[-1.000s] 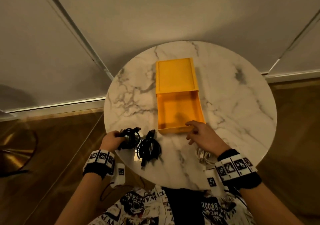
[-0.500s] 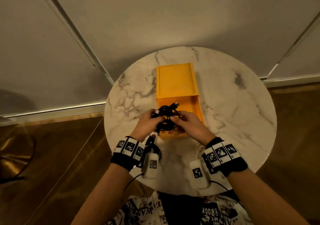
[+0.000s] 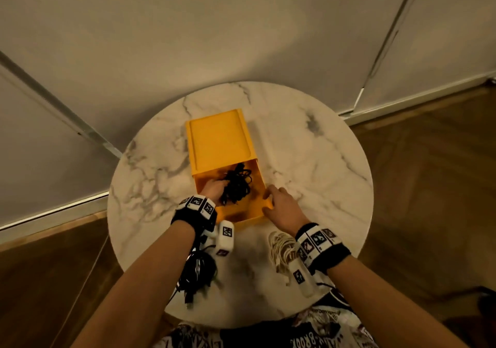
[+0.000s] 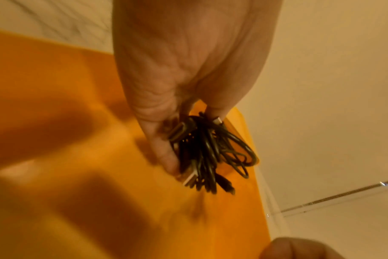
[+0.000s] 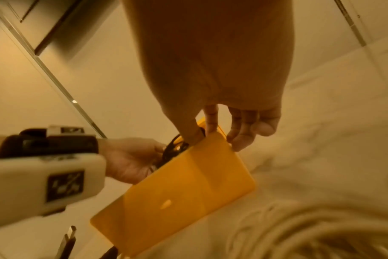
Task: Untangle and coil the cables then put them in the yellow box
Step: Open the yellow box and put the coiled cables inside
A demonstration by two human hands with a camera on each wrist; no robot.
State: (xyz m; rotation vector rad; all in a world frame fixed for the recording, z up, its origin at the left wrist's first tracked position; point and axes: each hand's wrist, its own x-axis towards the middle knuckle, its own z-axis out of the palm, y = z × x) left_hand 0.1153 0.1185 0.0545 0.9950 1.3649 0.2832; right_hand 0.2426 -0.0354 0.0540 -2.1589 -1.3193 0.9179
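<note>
The yellow box (image 3: pixel 218 143) sits mid-table with its drawer pulled out toward me. My left hand (image 3: pixel 214 189) is down inside the drawer and grips a coiled black cable (image 3: pixel 236 186). In the left wrist view the left hand (image 4: pixel 195 143) pinches that black cable (image 4: pixel 213 154) between thumb and fingers above the yellow box floor (image 4: pixel 89 140). My right hand (image 3: pixel 271 202) holds the drawer's right front corner. In the right wrist view the right hand (image 5: pixel 202 135) has thumb and forefinger pinching the yellow box wall (image 5: pixel 188 184).
A second black cable bundle (image 3: pixel 198 270) lies on the round marble table (image 3: pixel 322 176) under my left forearm, and its plug (image 5: pixel 66 241) shows in the right wrist view. A coiled white cable (image 3: pixel 281 248) lies under my right wrist. Wood floor surrounds the table.
Both hands held the black cable above the box half a second ago. Now the left hand has lowered it into the drawer and the right hand has moved to the drawer's corner.
</note>
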